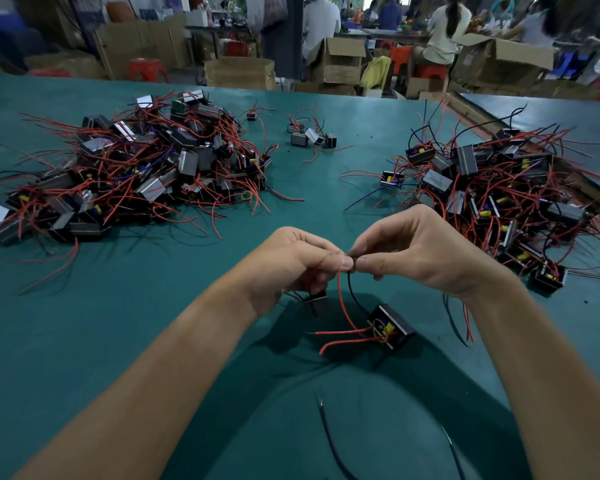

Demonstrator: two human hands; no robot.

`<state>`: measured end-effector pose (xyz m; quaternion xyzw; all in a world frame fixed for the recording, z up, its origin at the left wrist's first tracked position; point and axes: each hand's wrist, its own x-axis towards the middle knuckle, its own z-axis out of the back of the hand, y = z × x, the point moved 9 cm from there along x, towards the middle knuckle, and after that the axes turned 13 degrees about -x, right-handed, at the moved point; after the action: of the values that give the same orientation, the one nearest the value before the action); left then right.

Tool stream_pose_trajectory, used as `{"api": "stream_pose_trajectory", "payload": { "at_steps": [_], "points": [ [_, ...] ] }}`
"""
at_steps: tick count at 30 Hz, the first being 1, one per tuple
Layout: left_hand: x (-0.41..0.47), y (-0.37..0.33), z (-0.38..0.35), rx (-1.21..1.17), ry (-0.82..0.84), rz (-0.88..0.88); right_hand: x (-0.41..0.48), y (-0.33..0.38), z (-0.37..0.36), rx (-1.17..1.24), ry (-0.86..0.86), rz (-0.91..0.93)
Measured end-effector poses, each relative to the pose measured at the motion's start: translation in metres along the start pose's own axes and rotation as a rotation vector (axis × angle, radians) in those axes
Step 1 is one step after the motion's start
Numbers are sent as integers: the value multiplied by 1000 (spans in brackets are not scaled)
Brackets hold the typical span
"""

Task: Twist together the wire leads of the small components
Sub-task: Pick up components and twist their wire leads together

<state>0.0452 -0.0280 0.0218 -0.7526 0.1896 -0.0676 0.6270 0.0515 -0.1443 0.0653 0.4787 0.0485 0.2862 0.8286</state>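
- The left hand (pixel 291 261) pinches a red wire (pixel 342 299) and the right hand (pixel 413 258) pinches a black wire (pixel 355 292), fingertips touching where the wire ends meet.
- Both wires run down to a small black box (pixel 392 327), at five o'clock from the hands.
- On the green counter (pixel 118 323), one heap of boxes (pixel 146 168) lies at ten o'clock and a second heap (pixel 499 188) at two o'clock.

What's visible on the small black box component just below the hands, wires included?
Small black rectangular box component, plastic-looking, tilted, its open face showing a yellow part inside. It sits low over the teal table; resting or hanging, cannot tell. One red lead and one black lead rise from it to where the left hand and right hand pinch them. Two more red leads stick out leftward, ends free.
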Motion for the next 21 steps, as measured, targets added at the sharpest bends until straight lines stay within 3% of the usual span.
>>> {"api": "stream_pose_trajectory", "payload": {
  "at_steps": [14, 21],
  "points": [
    [4, 18, 12, -120, -69, 162, 1, 2, -4, -228, -4, 30],
    [2, 11, 13, 65, -71, 95, 4, -7, -5, -195, -23, -50]
  ]
}}
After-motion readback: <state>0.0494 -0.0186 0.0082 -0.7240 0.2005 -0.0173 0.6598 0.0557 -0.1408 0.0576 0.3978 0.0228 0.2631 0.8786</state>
